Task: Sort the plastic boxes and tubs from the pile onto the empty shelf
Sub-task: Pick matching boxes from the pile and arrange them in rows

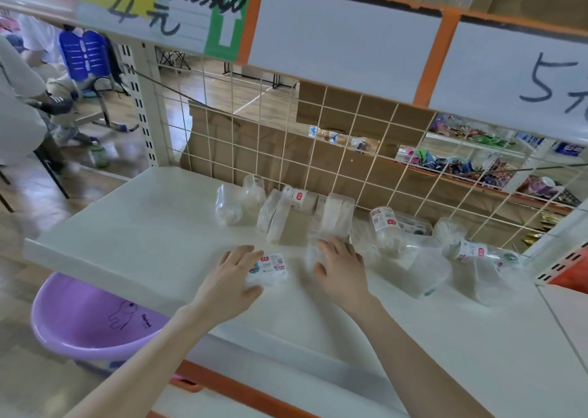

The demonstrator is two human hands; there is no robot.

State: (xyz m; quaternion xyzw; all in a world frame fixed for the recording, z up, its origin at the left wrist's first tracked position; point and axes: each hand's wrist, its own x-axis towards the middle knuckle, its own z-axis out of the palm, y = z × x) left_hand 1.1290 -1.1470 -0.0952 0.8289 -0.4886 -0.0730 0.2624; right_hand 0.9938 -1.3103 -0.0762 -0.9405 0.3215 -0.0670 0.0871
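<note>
left hand [237, 271] grips a labelled clear tub [270, 269].

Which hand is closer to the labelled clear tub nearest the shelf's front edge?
Left. The left hand holds the labelled tub by its left side; the right hand rests to its right, on another clear tub.

Clear plastic tubs [386, 229] lie tumbled along the white shelf [143, 226].

Partly covered by the left hand [234, 277], a labelled tub [270, 269] near the shelf's [143, 226] front edge, print too small to read. Under the right hand [340, 268], a clear tub [313, 253], smeared by blur, grip impossible to judge. Towards the shelf's right end, clear tubs [426, 268] blurring together.
</note>
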